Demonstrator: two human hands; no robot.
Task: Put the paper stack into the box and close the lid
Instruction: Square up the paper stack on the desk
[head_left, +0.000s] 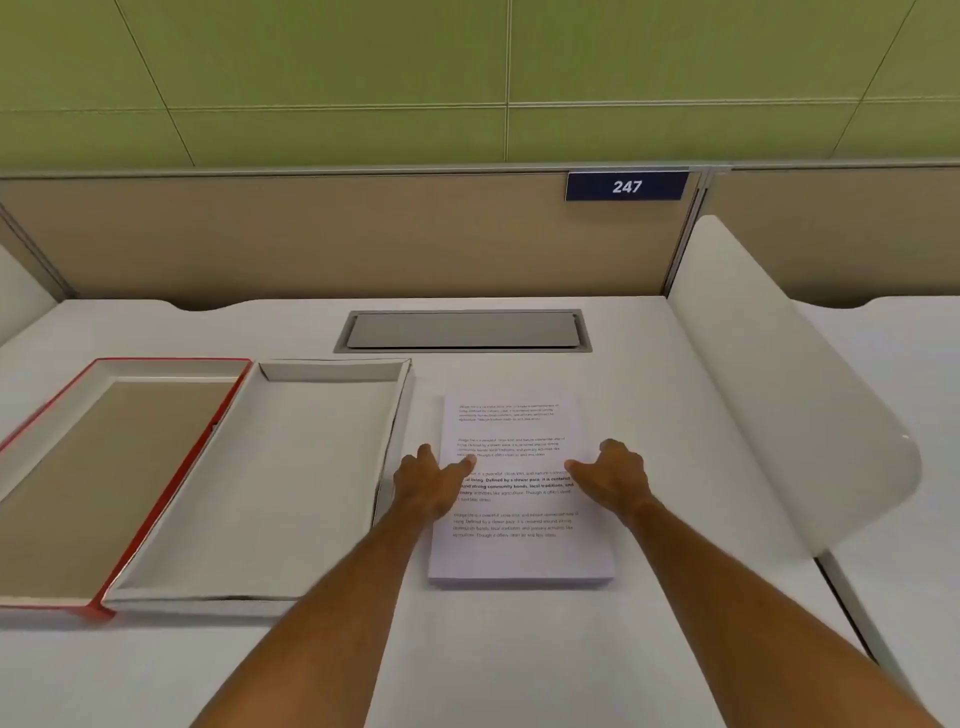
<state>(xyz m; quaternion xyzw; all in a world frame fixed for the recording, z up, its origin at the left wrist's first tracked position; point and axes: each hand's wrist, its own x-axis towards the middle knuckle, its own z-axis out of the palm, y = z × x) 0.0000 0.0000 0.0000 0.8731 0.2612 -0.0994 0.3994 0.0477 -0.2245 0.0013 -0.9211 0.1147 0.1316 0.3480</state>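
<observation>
While the paper stack (519, 493) lies on the desk (519, 649) just right of the empty box (291, 478), lid (104, 467) beyond, left hand (428, 480) & right hand (613, 475) rest half-curled at its side edges, gripping nothing yet. Looks heavy-ish, floppy, sheets prob. slide; pinch both long edges.

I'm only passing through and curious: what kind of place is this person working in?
Most likely an office or study-hall desk cubicle. A numbered sign reading 247 hangs on the beige partition, a cable hatch is set into the white desk, and a curved white divider separates it from the next seat.
</observation>
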